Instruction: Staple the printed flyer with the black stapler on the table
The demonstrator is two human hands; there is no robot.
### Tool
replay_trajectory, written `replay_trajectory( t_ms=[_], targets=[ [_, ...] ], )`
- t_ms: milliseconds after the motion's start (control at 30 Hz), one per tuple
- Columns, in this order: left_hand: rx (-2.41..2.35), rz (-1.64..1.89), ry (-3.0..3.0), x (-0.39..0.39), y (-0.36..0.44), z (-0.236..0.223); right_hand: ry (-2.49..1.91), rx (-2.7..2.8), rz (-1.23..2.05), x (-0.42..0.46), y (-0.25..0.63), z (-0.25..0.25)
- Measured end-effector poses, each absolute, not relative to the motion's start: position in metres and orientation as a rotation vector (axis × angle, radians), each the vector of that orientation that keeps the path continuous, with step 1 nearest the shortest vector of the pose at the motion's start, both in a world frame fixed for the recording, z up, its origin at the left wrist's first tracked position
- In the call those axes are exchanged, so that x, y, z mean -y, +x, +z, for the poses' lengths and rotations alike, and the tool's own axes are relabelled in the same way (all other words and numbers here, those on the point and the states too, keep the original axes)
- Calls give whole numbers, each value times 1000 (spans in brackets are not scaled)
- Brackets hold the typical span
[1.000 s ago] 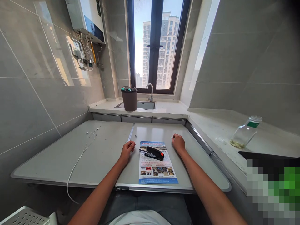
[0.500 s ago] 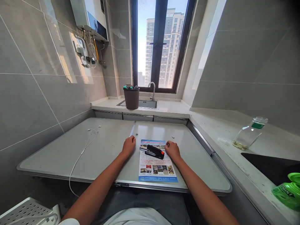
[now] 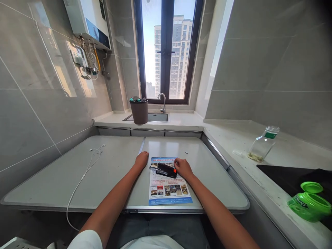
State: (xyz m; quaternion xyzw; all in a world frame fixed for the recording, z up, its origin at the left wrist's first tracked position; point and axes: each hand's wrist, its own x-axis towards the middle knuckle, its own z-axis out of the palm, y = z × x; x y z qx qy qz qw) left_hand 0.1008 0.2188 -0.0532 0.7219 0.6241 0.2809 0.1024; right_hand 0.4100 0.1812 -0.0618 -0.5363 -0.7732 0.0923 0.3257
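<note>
Stapler [image 3: 167, 170] looks stiff, lightish; I'd grip its black middle; whether my curled left hand [image 3: 141, 159] or right hand [image 3: 183, 167] holds anything, I can't tell

A printed flyer [image 3: 169, 182] and white cable [image 3: 84, 176] lie on the table [image 3: 118, 159].

Between our left grip [image 3: 141, 160] and right grip [image 3: 183, 167] we have a stapler [image 3: 168, 170] on a leaflet [image 3: 169, 200], flat on the worktop [image 3: 52, 180]. A small piece [image 3: 186, 153] lies just beyond the right grip. Left of the left grip we see a cable [image 3: 83, 176], running over the near edge. Beyond both grips a bin [image 3: 139, 112] stands at the sink [image 3: 159, 118]. Well right of the right grip we have a bottle [image 3: 262, 146] and, nearer us, a tub [image 3: 308, 204].
</note>
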Motion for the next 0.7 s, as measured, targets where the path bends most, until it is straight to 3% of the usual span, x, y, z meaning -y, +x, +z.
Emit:
replay_trajectory(
  t_ms=[267, 500, 700],
  targets=[
    [-1857, 962, 2163, -158, 106, -60, -1390, 1896, 276, -187, 410, -59],
    [-1654, 1317, 2052, -150, 114, -58, -1317, 1867, 293, -187, 410, -59],
    [-1500, 1384, 1936, -143, 111, -55, -1158, 1892, 280, -177, 403, -47]
  ],
)
